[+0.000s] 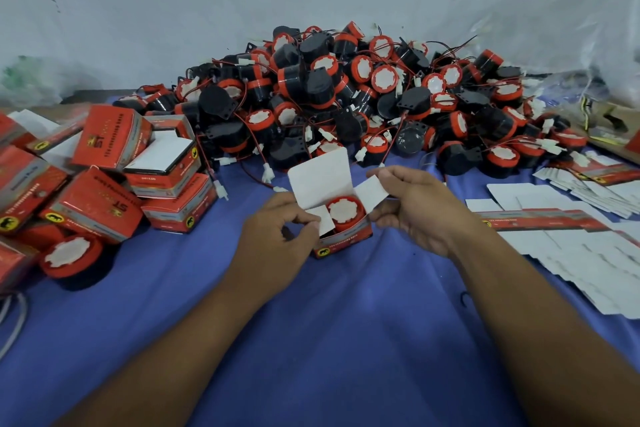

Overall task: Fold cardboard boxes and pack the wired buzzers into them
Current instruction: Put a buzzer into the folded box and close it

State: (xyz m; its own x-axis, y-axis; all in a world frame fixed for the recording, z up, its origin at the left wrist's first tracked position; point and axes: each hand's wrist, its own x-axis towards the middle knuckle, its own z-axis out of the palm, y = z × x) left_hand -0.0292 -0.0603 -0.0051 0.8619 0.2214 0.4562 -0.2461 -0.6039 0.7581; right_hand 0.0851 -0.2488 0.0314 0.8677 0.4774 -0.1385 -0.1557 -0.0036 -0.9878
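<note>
Blue cloth point(346, 340) holds "ST"-printed boxes point(110, 142); left hand point(273, 239) and right hand point(419, 208) pinch flaps point(371, 196) of open box point(343, 243).

Two hands in shot, left hand point(277, 236) & right hand point(419, 208), on 1 open box point(343, 243) w/ 1 buzzer point(344, 213) inside and 3 white flaps up. Far centre: 1 heap of buzzers point(311, 87), dozens, too many & too tangled for an exact count. Near left: 1 loose buzzer point(71, 258) on its own. Left: folded boxes point(110, 137), at least 8 in view, 1 w/ lid up; others cut off at the edge. Right: flat box blanks point(571, 246) in overlapping stacks, no. not countable. 1 blue cloth point(311, 322) under all.
</note>
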